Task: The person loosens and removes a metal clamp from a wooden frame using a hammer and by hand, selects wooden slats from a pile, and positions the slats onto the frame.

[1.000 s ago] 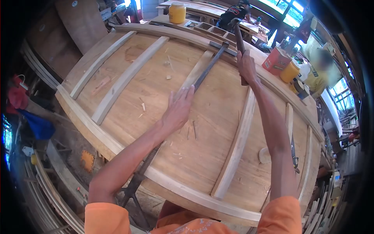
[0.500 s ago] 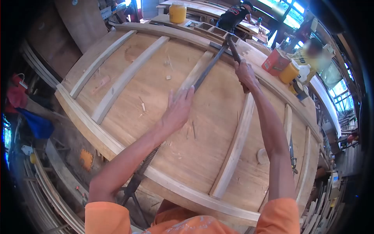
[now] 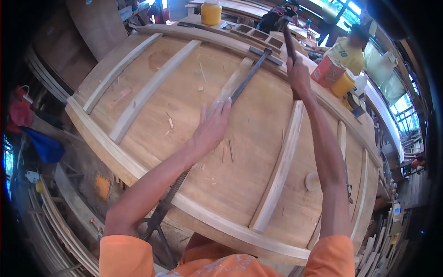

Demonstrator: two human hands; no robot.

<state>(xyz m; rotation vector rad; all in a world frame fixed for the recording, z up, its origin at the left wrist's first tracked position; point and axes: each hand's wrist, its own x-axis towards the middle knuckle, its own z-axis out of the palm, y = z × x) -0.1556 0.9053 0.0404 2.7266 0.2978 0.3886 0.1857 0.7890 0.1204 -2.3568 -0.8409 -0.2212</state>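
Compared with 0.5 s ago, left to right: left hand (image 3: 212, 124) holds its position on the clamp (image 3: 250, 76). Hammer (image 3: 289, 44), then down at the clamp's far end, is now raised clear of it; right hand (image 3: 299, 76) rises with it, fingers wrapped around the handle. Person in a yellow shirt (image 3: 346, 55) now shows farther left, behind the red tin (image 3: 327, 71).

Left hand state: fingers laid over the clamp bar; whether they close beneath, cannot tell. Clamp spans the frame (image 3: 221, 219) from near rail to far rail, along the third slat.

Counts: slats (image 3: 154, 92), six, the fifth partly behind the right forearm. Nail (image 3: 231, 151), one; a fainter thin line lies beside it, nail or shadow unclear. White disc (image 3: 313, 181), one, touching the forearm's outline in view. Yellow jars (image 3: 211, 14), two: one beyond the far rail, one beside the red tin. Other people, two, including one in a dark shirt (image 3: 277, 17).

Surface: brown wooden panel (image 3: 256, 134), wood chips scattered. Room: blue cloth (image 3: 44, 143) and leaning boards (image 3: 97, 27) at left; bright windows (image 3: 348, 18) behind; stacked timber (image 3: 378, 244) at right.
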